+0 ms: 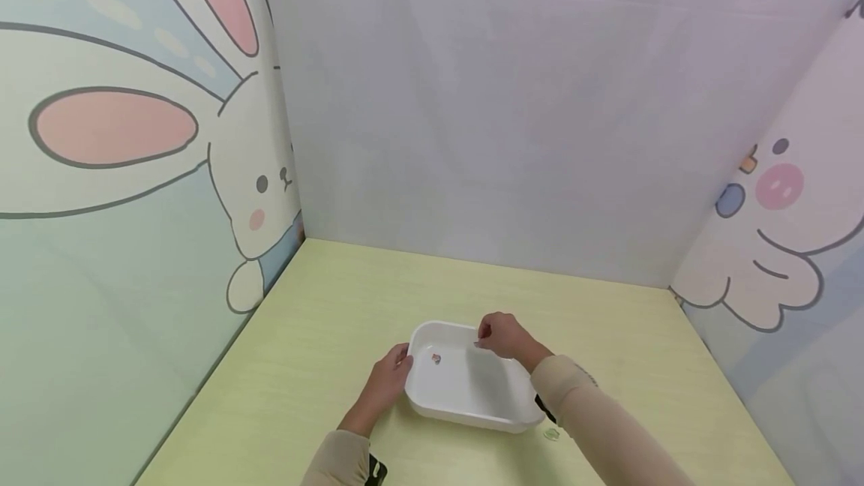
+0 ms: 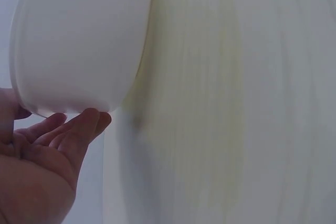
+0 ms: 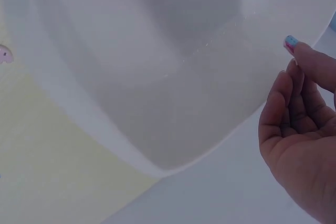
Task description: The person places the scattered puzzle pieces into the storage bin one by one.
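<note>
A white plastic basin [image 1: 452,385] with rounded corners rests on the table. My left hand [image 1: 386,381] holds its left end, thumb at the rim and fingers against the outer wall, as the left wrist view shows [image 2: 68,145]. Over the far side of the basin, my right hand [image 1: 506,337] pinches a small flat piece, pink and blue [image 3: 290,44], between thumb and forefinger. The other fingers of that hand are curled in. Inside the basin, toward the left, lies a small colourful piece [image 1: 436,358].
A small pale green piece [image 1: 551,434] lies on the yellow table [image 1: 324,321] by the basin's near right corner. At the left edge of the right wrist view is a pink piece [image 3: 5,54]. Printed cloth walls [image 1: 472,133] stand behind and at both sides.
</note>
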Motion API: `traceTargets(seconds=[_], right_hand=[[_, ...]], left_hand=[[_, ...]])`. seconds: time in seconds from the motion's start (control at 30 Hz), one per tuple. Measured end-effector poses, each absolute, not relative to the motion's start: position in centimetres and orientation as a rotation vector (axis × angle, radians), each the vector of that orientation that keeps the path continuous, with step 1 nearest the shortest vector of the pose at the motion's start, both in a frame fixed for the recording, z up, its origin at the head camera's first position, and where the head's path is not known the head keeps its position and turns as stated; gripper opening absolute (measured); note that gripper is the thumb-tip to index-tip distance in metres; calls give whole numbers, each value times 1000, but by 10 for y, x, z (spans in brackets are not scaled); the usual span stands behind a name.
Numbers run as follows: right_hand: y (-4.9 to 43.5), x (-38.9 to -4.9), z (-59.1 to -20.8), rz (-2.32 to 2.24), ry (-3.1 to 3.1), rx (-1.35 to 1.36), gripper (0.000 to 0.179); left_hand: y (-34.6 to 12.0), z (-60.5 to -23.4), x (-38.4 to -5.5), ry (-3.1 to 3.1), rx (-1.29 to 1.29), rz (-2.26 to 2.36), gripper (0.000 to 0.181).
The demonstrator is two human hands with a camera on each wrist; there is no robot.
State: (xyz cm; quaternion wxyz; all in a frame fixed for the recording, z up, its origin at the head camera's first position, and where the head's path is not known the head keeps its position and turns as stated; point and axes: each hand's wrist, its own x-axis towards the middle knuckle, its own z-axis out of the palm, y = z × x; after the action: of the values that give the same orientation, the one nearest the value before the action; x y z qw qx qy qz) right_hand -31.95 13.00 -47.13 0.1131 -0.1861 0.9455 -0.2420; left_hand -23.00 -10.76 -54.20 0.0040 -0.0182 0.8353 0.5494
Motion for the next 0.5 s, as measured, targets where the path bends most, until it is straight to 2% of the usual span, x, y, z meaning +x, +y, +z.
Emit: traceTargets(seconds=[0.5], right_hand=[[111, -321, -476, -638, 2705, -487, 15]], left_hand=[[-107, -545, -232, 2604, -55, 1746, 38]])
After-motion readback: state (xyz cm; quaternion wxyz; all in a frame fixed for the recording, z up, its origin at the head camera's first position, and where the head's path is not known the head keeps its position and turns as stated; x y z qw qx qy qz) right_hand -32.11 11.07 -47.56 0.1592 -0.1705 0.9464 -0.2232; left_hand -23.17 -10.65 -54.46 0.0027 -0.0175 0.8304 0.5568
